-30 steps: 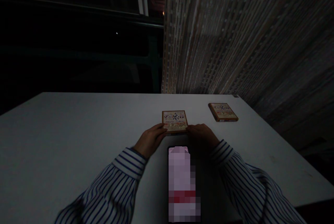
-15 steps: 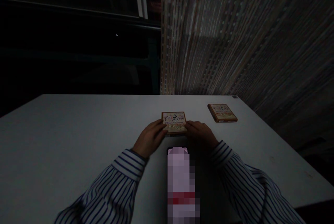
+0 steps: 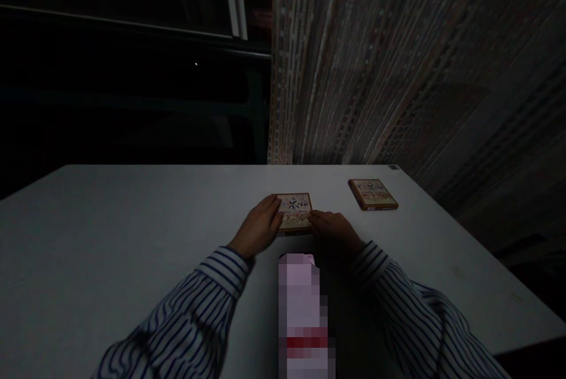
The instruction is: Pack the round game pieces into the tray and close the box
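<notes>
A flat Chinese chess box point(image 3: 295, 213) with a brown border and printed characters lies on the white table. My left hand point(image 3: 260, 226) grips it from the left, the fingers lying over its left side and hiding part of the print. On the opposite side, my right hand point(image 3: 335, 230) has its fingertips closed against the right edge. A second, matching box point(image 3: 374, 194) lies farther right, apart from both hands. Nearer to me, between my forearms, is a phone point(image 3: 299, 302) with a lit, pixelated screen.
The white table point(image 3: 154, 214) extends to both sides, with its far edge in front of a dark area. A string curtain point(image 3: 336, 72) hangs behind and to the right. A small dark patterned square point(image 3: 393, 167) is at the far right corner.
My left hand has slid farther over the box's left side, covering more of its print. The right hand stays at the right edge. The whole view has shifted slightly.
</notes>
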Action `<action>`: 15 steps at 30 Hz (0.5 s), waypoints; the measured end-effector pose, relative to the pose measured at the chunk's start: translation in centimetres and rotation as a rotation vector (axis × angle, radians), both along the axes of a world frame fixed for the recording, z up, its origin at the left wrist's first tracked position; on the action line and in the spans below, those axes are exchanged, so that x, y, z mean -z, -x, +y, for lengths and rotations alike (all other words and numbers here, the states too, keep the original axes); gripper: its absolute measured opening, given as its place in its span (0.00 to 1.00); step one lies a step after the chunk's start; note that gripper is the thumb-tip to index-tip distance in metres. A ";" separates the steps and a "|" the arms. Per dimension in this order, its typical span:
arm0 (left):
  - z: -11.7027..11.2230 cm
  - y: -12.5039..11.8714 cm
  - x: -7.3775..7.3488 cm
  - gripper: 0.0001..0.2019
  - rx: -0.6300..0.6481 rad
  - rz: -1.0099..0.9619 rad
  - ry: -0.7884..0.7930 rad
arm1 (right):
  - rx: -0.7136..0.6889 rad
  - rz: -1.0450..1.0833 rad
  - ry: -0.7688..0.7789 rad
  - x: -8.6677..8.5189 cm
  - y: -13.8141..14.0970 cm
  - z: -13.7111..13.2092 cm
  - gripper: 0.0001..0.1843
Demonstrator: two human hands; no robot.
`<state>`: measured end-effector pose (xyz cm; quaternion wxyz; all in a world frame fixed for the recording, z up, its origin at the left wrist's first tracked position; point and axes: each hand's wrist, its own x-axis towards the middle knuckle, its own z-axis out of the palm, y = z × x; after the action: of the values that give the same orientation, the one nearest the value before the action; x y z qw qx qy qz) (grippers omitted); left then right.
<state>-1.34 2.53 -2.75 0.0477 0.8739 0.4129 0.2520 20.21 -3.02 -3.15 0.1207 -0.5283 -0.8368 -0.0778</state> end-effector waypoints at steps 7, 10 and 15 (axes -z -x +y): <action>1.2 -0.7 0.7 0.24 -0.018 0.095 0.039 | 0.005 0.052 0.031 -0.6 -0.1 0.8 0.16; 1.0 -0.6 0.7 0.23 -0.023 0.083 0.014 | 0.023 0.095 0.010 -0.9 0.4 1.9 0.17; 0.9 -0.6 0.8 0.22 -0.036 0.089 0.003 | -0.034 0.137 0.034 -1.3 2.4 4.5 0.23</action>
<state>-0.77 3.41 -3.59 0.0258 0.8766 0.4306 0.2132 17.84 1.47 -1.87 0.1702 -0.5202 -0.8365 -0.0252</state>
